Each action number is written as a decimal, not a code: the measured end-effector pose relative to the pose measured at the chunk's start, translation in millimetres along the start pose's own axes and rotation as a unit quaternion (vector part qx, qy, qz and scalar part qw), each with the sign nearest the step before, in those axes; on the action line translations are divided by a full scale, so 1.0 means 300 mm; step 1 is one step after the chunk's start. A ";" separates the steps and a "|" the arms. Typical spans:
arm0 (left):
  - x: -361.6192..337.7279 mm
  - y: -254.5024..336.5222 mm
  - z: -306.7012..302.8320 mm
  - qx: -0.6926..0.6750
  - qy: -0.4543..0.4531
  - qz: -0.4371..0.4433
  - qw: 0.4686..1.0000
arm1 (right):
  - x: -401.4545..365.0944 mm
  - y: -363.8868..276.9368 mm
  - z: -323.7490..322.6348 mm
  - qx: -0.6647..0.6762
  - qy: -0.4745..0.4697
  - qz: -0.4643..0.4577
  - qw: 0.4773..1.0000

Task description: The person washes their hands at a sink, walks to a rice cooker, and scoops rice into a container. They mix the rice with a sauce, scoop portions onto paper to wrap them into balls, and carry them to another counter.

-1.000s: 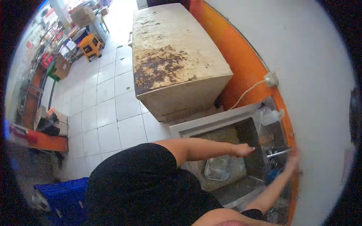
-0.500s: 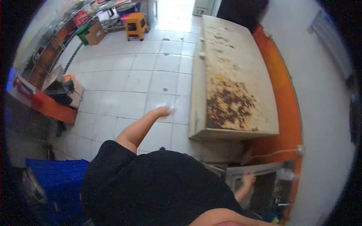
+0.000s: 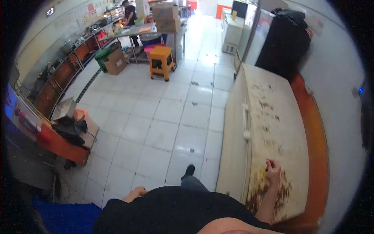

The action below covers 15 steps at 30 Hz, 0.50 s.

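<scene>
My right hand [image 3: 274,167], fingers curled inward with nothing showing in them, is over the stained lid of a cream chest freezer [image 3: 272,128] in the head view. Brown rust-like patches cover the near part of that lid, and a white handle [image 3: 246,121] runs along its side. Low on the left, my left hand [image 3: 137,192] shows only in part beside my black shirt [image 3: 167,210]; its fingers are mostly hidden. One dark shoe [image 3: 189,171] is forward on the white tiled floor [image 3: 163,132].
An orange stool [image 3: 161,62] stands ahead near a metal table [image 3: 136,31] with cardboard boxes [image 3: 165,17]. Beyond it is a person [image 3: 129,13] in dark clothes. At left are a carton [image 3: 116,62], a green bin [image 3: 102,58] and a box with black plastic [image 3: 72,130].
The view has moved forward and tilted up, so the freezer is now alongside me. My left hand has swung back toward my body; my right hand has come forward over the freezer lid.
</scene>
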State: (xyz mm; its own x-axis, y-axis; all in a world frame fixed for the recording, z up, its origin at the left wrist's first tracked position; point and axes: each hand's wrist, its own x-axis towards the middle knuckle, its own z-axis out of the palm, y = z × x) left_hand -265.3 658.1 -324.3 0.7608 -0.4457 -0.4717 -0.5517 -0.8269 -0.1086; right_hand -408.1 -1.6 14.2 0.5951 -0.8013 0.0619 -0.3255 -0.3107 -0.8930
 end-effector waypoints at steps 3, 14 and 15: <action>0.319 -0.103 -0.058 -0.204 -0.048 -0.052 0.976 | 0.483 0.001 0.407 0.057 -0.076 0.054 0.994; 0.814 -0.394 -0.887 -0.385 0.009 -0.329 0.862 | 1.072 -0.463 2.179 -0.213 -0.568 -0.369 0.704; 0.899 -0.413 -0.722 -0.225 -0.062 -0.284 0.930 | 1.115 -0.428 2.246 -0.192 -0.586 -0.372 0.694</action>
State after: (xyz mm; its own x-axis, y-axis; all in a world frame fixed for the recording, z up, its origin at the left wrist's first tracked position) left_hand 82.2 566.1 -248.4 0.8251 0.1275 -0.5504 0.1475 -0.9890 -0.0081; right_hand 327.8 114.7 -150.7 0.8190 0.5498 -0.1642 0.3544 -0.7097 -0.6089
